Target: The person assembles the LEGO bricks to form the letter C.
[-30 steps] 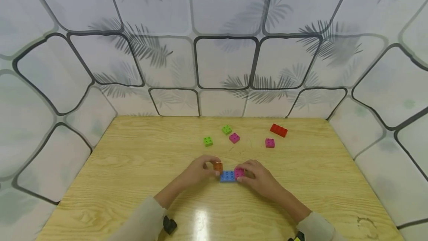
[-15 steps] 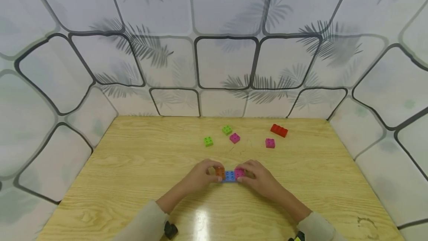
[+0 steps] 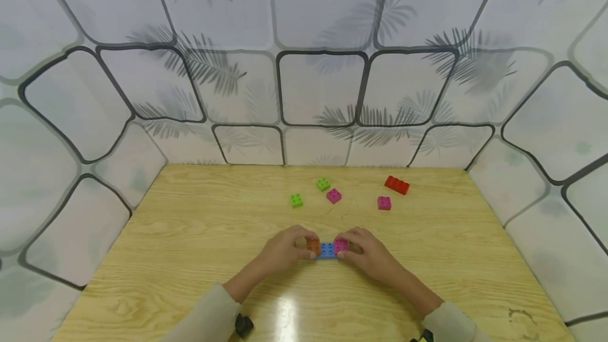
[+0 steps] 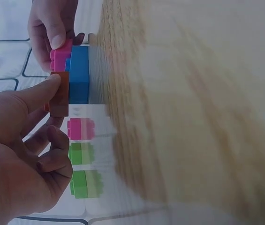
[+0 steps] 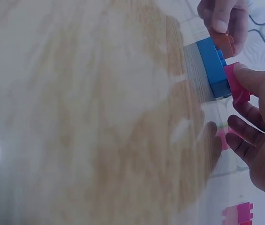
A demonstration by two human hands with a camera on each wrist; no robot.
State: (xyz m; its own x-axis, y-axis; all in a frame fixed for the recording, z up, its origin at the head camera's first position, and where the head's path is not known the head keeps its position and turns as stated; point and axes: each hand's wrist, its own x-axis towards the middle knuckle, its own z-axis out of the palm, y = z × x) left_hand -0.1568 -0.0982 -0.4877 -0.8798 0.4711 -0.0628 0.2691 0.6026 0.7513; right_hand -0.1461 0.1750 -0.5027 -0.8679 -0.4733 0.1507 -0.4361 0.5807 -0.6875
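A long blue toy building brick [image 3: 326, 249] lies on the wooden table, studs up. At its left end my left hand [image 3: 282, 251] pinches an orange brick [image 4: 60, 96] between thumb and fingers. This brick sits against the blue brick's studded top and sticks out past its end. My right hand [image 3: 372, 257] pinches a pink brick [image 5: 237, 83] at the other end of the blue brick's top, also overhanging a little. Blue studs show between the two held bricks. Whether either is pressed fully down I cannot tell.
Farther back on the table [image 3: 214, 199] lie two green bricks [image 3: 296, 201], a loose pink brick [image 3: 334, 196], another pink brick [image 3: 384, 203] and a long red brick [image 3: 397, 184]. Patterned white panels [image 3: 318, 88] stand behind the table and at both sides.
My left hand has brought the orange brick right and toward me, from the blue brick's far left corner onto its left end. The right hand has stayed nearly still on the pink brick.
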